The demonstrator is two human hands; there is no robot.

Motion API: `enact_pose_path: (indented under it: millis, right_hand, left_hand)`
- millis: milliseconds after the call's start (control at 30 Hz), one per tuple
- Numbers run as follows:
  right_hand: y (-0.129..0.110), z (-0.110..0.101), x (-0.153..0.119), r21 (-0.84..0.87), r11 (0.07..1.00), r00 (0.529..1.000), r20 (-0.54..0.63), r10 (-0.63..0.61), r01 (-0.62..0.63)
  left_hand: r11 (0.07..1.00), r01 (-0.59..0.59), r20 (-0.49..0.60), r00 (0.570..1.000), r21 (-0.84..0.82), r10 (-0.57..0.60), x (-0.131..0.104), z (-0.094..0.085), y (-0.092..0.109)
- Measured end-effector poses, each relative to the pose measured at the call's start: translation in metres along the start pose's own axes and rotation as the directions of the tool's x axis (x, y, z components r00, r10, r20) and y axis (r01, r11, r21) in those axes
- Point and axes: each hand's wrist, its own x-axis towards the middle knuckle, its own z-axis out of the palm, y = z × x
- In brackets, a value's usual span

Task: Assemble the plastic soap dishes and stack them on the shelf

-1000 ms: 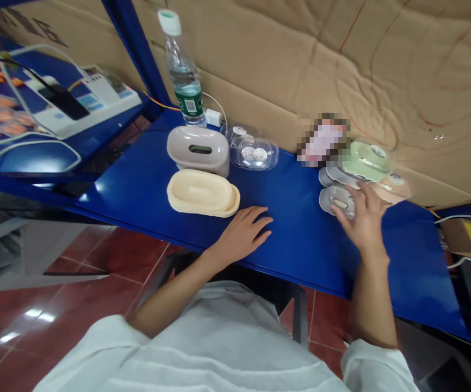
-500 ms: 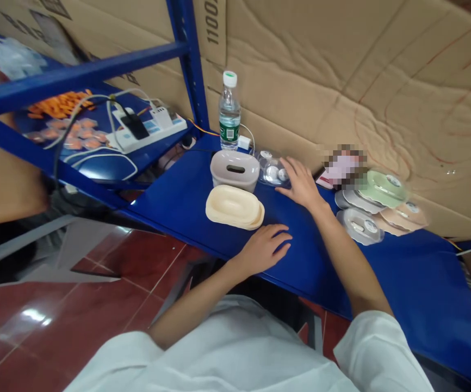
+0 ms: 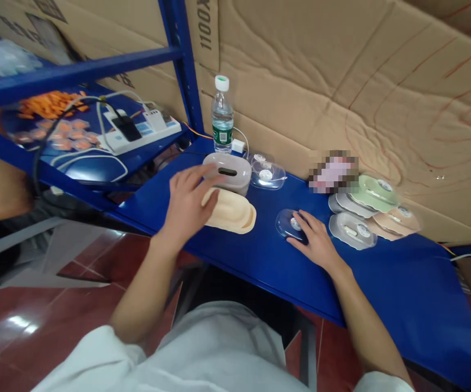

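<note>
My left hand is open above the left end of the cream oval lids, near a light grey oval container with a dark slot. My right hand has its fingers and thumb around the right edge of a clear oval cover on the blue table. More clear covers lie beside the grey container. To the right sit covered oval pieces: a green one, a peach one and a grey one.
A water bottle stands behind the container, beside a white plug. A blue rack post rises at the left. Beyond it are a power strip, cables and orange pieces. Another person's arm shows at far left.
My right hand has moved toward me and right, with one clear cover now away from the others. My left hand has moved left and up, over the cream lids.
</note>
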Motion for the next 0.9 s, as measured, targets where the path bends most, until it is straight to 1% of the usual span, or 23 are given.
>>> enact_pose_path:
  millis: [33, 100, 167, 200, 267, 367, 467, 533, 567, 633, 700, 767, 833, 900]
  right_hand:
    - [0.0, 0.001, 0.0, 0.01, 1.0, 1.0, -0.003, -0.004, 0.004]
    - [0.0, 0.002, -0.001, 0.021, 1.0, 1.0, -0.004, -0.007, 0.008]
    - [0.0, 0.002, -0.003, 0.023, 1.0, 1.0, -0.003, -0.011, 0.011]
    - [-0.001, 0.002, -0.004, 0.021, 1.0, 1.0, -0.002, -0.01, 0.011]
    - [-0.001, 0.003, -0.006, 0.018, 1.0, 1.0, 0.002, -0.005, 0.005]
    - [0.001, 0.005, -0.008, 0.005, 1.0, 1.0, 0.007, 0.015, -0.015]
    - [0.0, 0.004, -0.008, -0.036, 0.999, 0.999, -0.032, 0.039, -0.04]
    - [-0.01, 0.001, -0.006, -0.056, 0.998, 0.996, -0.088, 0.009, -0.014]
    - [-0.02, -0.001, -0.002, -0.057, 0.998, 0.993, -0.11, -0.033, 0.027]
    - [-0.047, -0.003, 0.009, -0.048, 0.985, 0.979, -0.112, -0.172, 0.168]
    - [-0.081, -0.001, 0.029, -0.031, 0.946, 0.942, -0.082, -0.325, 0.324]
    - [-0.113, 0.004, 0.054, -0.015, 0.906, 0.903, -0.066, -0.424, 0.424]
    - [-0.135, 0.01, 0.079, 0.011, 0.895, 0.893, -0.076, -0.443, 0.445]
    - [-0.143, 0.012, 0.097, 0.046, 0.905, 0.904, -0.096, -0.417, 0.423]
  left_hand:
    - [0.999, 0.023, 0.065, 0.998, 0.037, -0.026, 0.011, 0.001, -0.012]
    - [0.997, 0.026, 0.207, 0.977, 0.079, -0.042, 0.027, 0.007, -0.031]
    - [0.998, 0.003, 0.269, 0.963, 0.069, -0.021, 0.038, 0.012, -0.041]
    - [0.999, -0.014, 0.266, 0.964, 0.049, 0.001, 0.041, 0.014, -0.042]
    - [0.999, -0.052, 0.213, 0.976, -0.005, 0.052, 0.044, 0.013, -0.038]
    - [0.994, -0.091, 0.099, 0.99, -0.068, 0.097, 0.045, 0.006, -0.021]
    - [0.995, -0.071, 0.023, 0.997, -0.074, 0.072, 0.042, 0.0, -0.006]
    - [0.997, -0.041, -0.016, 0.999, -0.059, 0.04, 0.037, -0.002, -0.002]
    - [0.998, -0.026, -0.04, 0.999, -0.056, 0.024, 0.034, -0.003, -0.003]
    - [0.998, -0.001, -0.098, 0.995, -0.065, -0.005, 0.024, -0.007, -0.004]
    - [0.996, 0.041, -0.173, 0.983, -0.078, -0.054, 0.011, -0.012, -0.004]
    - [0.991, 0.107, -0.263, 0.957, -0.08, -0.124, -0.005, -0.02, -0.001]
    - [0.982, 0.17, -0.333, 0.925, -0.078, -0.186, -0.021, -0.029, 0.003]
    - [0.978, 0.196, -0.355, 0.911, -0.073, -0.209, -0.035, -0.039, 0.007]
